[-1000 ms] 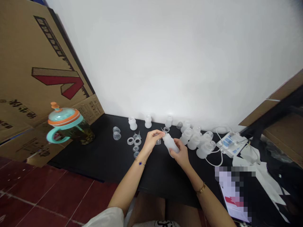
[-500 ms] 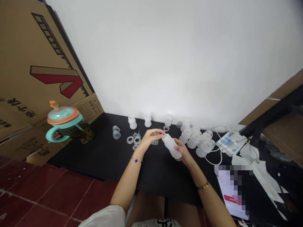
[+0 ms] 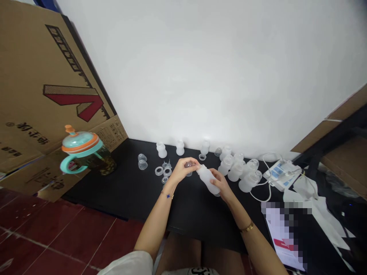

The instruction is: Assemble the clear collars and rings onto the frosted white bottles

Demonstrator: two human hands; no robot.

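A frosted white bottle (image 3: 208,179) lies tilted in my right hand (image 3: 221,184), whose fingers wrap round its lower half. My left hand (image 3: 185,170) is closed at the bottle's neck, its fingers pinching a small clear piece (image 3: 189,165) there; the piece's exact shape is partly hidden. Left of my left hand, several clear rings (image 3: 167,171) and pointed clear parts lie on the black table (image 3: 137,194). Two clear domed caps (image 3: 142,164) sit farther left. Open white bottles (image 3: 161,150) stand near the wall, and several capped bottles (image 3: 249,181) stand to the right.
A large teal and orange jug (image 3: 88,151) stands at the left beside a cardboard box (image 3: 28,95). To the right are a white power strip (image 3: 282,173) with cables, crumpled white paper (image 3: 323,214) and a tablet-like screen (image 3: 283,236). A white wall rises behind the table.
The clear piece now shows between my left fingers at the bottle's neck. My right hand keeps its hold on the bottle. The whole view has shifted slightly.
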